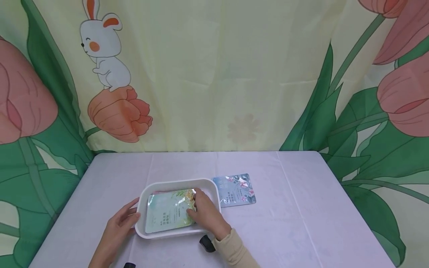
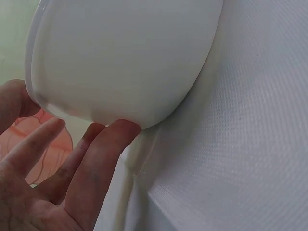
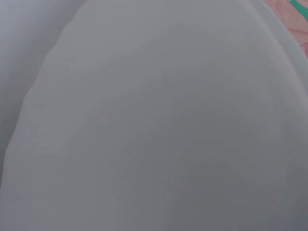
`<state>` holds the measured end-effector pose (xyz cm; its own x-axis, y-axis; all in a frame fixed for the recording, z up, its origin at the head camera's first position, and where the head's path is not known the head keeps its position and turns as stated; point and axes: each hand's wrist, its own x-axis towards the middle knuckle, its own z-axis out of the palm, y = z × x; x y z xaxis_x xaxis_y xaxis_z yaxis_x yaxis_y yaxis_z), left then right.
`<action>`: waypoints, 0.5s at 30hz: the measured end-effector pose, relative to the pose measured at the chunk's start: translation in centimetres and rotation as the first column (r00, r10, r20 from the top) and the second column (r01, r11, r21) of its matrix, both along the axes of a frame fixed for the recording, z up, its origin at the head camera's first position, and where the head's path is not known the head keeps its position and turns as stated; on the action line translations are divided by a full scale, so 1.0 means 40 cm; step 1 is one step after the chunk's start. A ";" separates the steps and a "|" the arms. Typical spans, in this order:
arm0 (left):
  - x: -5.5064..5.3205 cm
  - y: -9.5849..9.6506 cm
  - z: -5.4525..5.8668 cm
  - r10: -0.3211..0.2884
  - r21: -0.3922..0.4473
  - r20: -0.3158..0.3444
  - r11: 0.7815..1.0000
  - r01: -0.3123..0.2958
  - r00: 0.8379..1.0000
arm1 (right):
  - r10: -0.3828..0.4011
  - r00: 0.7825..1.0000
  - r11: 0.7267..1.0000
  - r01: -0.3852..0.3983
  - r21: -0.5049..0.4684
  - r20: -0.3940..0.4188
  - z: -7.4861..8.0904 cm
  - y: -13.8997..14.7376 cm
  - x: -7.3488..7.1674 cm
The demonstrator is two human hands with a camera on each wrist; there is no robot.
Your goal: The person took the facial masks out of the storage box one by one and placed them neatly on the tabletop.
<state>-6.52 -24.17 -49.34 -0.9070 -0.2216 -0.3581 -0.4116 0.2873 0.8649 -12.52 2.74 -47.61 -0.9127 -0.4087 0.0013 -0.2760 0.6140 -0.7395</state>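
A white plastic tray (image 1: 179, 234) with rounded corners stands on the table. My left hand (image 1: 118, 223) holds the tray's left end; in the left wrist view the fingers (image 2: 103, 159) press against its outer wall (image 2: 125, 62). Inside the tray lies a pale green face mask packet (image 1: 167, 212) with yellow flowers and leaves printed on it. My right hand (image 1: 207, 214) reaches over the tray's right side and pinches the packet's right edge. A sliver of pink shows behind the packet's top edge. In the right wrist view the tray's wall (image 3: 159, 120) fills most of the picture, and the hand is out of sight.
A blue face mask packet (image 1: 236, 190) with pink flowers lies just right of the tray, close against it. White cloth covers the table (image 1: 285, 230). Behind its far edge hangs a curtain (image 1: 214, 74) printed with tulips and a rabbit.
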 end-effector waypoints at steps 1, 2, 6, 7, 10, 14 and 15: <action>-0.001 0.000 0.000 0.000 -0.002 -0.001 1.000 0.000 1.000 | -0.002 1.000 1.000 0.002 -0.019 0.000 -0.001 0.000 0.000; -0.001 0.000 0.000 -0.001 -0.004 -0.003 1.000 0.001 1.000 | -0.003 1.000 0.999 0.003 -0.040 -0.001 -0.002 -0.001 -0.001; -0.001 -0.003 -0.002 0.005 -0.004 0.001 1.000 -0.005 1.000 | -0.005 1.000 0.997 0.005 -0.078 0.003 -0.003 -0.004 -0.002; -0.001 -0.003 -0.003 0.004 -0.002 0.001 1.000 -0.004 1.000 | -0.004 1.000 0.998 0.004 -0.070 0.001 -0.003 -0.004 -0.002; 0.001 -0.002 -0.004 0.005 0.007 0.007 1.000 -0.005 1.000 | -0.001 1.000 0.999 0.001 -0.032 0.006 -0.001 -0.003 0.001; 0.002 0.001 -0.002 -0.001 0.001 -0.008 1.000 0.001 1.000 | 0.008 1.000 0.999 -0.007 -0.038 0.019 0.003 -0.002 0.003; 0.002 0.001 -0.001 -0.002 -0.004 -0.013 1.000 0.002 1.000 | 0.016 0.999 0.998 -0.015 -0.056 0.028 0.004 -0.002 0.003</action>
<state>-6.46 -24.14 -49.38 -0.9121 -0.2215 -0.3450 -0.3995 0.2913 0.8692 -12.38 2.67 -47.44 -0.9062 -0.4228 -0.0013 -0.2635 0.5672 -0.7803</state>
